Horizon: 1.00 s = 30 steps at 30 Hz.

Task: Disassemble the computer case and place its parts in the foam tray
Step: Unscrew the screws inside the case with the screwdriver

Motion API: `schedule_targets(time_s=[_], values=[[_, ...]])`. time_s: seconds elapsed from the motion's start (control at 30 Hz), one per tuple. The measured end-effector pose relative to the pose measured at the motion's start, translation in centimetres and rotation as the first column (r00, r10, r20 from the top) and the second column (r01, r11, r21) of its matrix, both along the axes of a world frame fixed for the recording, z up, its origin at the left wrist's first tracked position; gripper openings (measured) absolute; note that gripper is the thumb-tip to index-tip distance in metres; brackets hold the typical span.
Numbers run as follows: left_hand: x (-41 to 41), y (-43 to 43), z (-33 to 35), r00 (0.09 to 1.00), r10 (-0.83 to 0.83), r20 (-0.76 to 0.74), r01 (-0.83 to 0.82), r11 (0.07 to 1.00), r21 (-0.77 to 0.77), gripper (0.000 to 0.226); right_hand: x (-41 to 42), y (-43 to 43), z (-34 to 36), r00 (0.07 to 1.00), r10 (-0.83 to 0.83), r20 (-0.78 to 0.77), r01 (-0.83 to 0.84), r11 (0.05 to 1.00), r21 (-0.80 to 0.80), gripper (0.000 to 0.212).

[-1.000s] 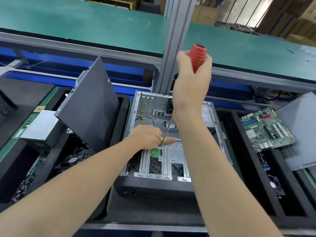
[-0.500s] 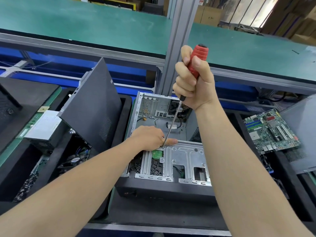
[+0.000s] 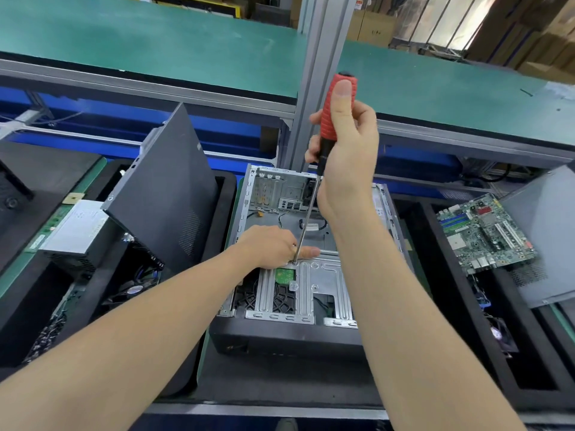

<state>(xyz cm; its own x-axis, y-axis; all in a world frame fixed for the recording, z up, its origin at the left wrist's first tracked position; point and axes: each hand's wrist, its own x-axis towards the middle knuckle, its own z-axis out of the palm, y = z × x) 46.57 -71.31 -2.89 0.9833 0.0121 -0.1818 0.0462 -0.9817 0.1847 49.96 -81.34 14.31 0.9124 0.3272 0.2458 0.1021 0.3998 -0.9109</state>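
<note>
A green bench top [image 3: 155, 42] is spanning the background above the work area. The computer case [image 3: 323, 275] is lying open on its side at the centre, between two black foam trays. The left foam tray [image 3: 229, 185] is holding a dark side panel [image 3: 165, 194], which is leaning upright, and a power supply [image 3: 77, 228]. The right foam tray [image 3: 451, 306] is holding a motherboard [image 3: 485, 234]. The right hand [image 3: 348, 157] is gripping the red handle of a screwdriver [image 3: 336, 110], fingers wrapped and thumb lying up the handle. The left hand [image 3: 270, 247] is resting on the case's metal drive cage, fingers curled, thumb and forefinger pinching the shaft just above its tip, which is touching the cage.
</note>
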Motion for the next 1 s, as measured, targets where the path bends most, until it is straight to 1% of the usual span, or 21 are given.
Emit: schedule_targets(time_s=[0.03,0.1,0.17,0.23,0.3,0.37,0.4,0.43,0.47,0.5,0.57,0.63,0.67,0.7,0.73,0.77,0.83,0.87,0.9,0.93,1.0], values=[[-0.1,-0.1,0.2,1.0,0.004,-0.009,-0.004,1.0,-0.001,0.093,-0.1,0.2,-0.3,0.999,0.034,0.022,-0.035,0.999,0.021,0.036],[-0.2,-0.2,0.3,1.0,0.012,-0.014,-0.012,1.0,-0.002,0.082,0.3,0.5,-0.8,0.988,0.15,0.049,-0.152,0.987,0.057,0.047],[-0.1,-0.1,0.2,1.0,0.004,0.002,-0.004,1.0,0.006,0.091,1.2,0.6,-0.7,0.955,0.296,0.029,-0.297,0.95,0.09,0.057],[-0.1,0.0,0.0,1.0,0.013,0.001,-0.013,1.0,0.008,0.092,2.3,0.9,-0.6,0.882,0.47,-0.023,-0.463,0.875,0.142,0.061],[0.1,0.0,0.0,1.0,0.025,-0.015,-0.025,1.0,-0.001,0.091,3.3,1.1,-0.6,0.771,0.634,-0.06,-0.611,0.762,0.213,0.062],[0.1,-0.1,0.2,0.999,0.028,-0.024,-0.028,1.0,0.011,0.092,4.1,1.2,-0.7,0.677,0.732,-0.078,-0.693,0.67,0.267,0.061],[0.1,-0.1,0.1,0.999,0.03,-0.026,-0.029,1.0,0.009,0.092,4.3,1.2,-0.9,0.659,0.748,-0.083,-0.706,0.652,0.277,0.062],[0.1,-0.1,0.1,0.999,0.029,-0.026,-0.029,1.0,0.004,0.092,4.3,1.2,-1.0,0.665,0.741,-0.089,-0.698,0.66,0.277,0.062],[0.0,-0.1,0.2,0.999,0.027,-0.026,-0.027,1.0,0.003,0.09,4.2,1.2,-1.0,0.698,0.71,-0.094,-0.669,0.693,0.268,0.063],[-0.1,-0.1,0.3,0.999,0.026,-0.026,-0.026,1.0,0.002,0.089,4.0,1.2,-1.1,0.75,0.655,-0.096,-0.618,0.745,0.251,0.064],[-0.2,-0.1,0.4,1.0,0.023,-0.016,-0.023,1.0,0.001,0.087,3.2,1.3,-1.1,0.882,0.467,-0.065,-0.451,0.875,0.175,0.063],[-0.2,-0.1,0.5,1.0,0.019,-0.009,-0.019,1.0,0.008,0.088,2.0,1.2,-0.9,0.975,0.217,0.04,-0.219,0.973,0.071,0.047],[-0.3,-0.1,0.4,1.0,0.014,-0.004,-0.013,1.0,0.016,0.089,1.3,1.1,-0.7,0.99,0.086,0.115,-0.089,0.996,0.017,0.038],[-0.3,-0.1,0.5,1.0,0.008,-0.002,-0.007,1.0,0.02,0.09,0.6,1.0,-0.6,0.981,-0.039,0.192,0.049,0.998,-0.047,0.032],[-0.3,-0.2,0.5,1.0,0.0,-0.006,0.0,1.0,0.023,0.093,0.0,0.9,-0.5,0.952,-0.152,0.265,0.186,0.977,-0.108,0.03],[-0.3,-0.2,0.6,1.0,-0.005,-0.016,0.005,1.0,0.017,0.095,-0.5,0.9,-0.5,0.916,-0.237,0.325,0.297,0.943,-0.152,0.028],[-0.3,-0.4,0.9,0.999,0.001,-0.045,-0.001,1.0,-0.003,0.087,-1.1,1.0,-0.6,0.869,-0.336,0.363,0.42,0.889,-0.182,0.025],[-0.3,-0.5,1.1,0.998,0.004,-0.06,-0.004,1.0,-0.011,0.082,-1.3,1.0,-0.4,0.872,-0.359,0.332,0.433,0.883,-0.184,0.027],[-0.4,-0.5,1.2,0.997,0.003,-0.071,-0.004,1.0,-0.019,0.08,-1.4,1.1,-0.3,0.897,-0.346,0.274,0.398,0.902,-0.168,0.031],[-0.4,-0.5,1.2,0.998,0.004,-0.07,-0.005,1.0,-0.014,0.078,-1.3,1.1,-0.3,0.936,-0.28,0.215,0.312,0.941,-0.131,0.035],[-0.3,-0.3,0.8,0.999,0.003,-0.045,-0.003,1.0,-0.006,0.082,-0.8,1.0,-0.1,0.986,-0.046,0.16,0.056,0.997,-0.062,0.033]])
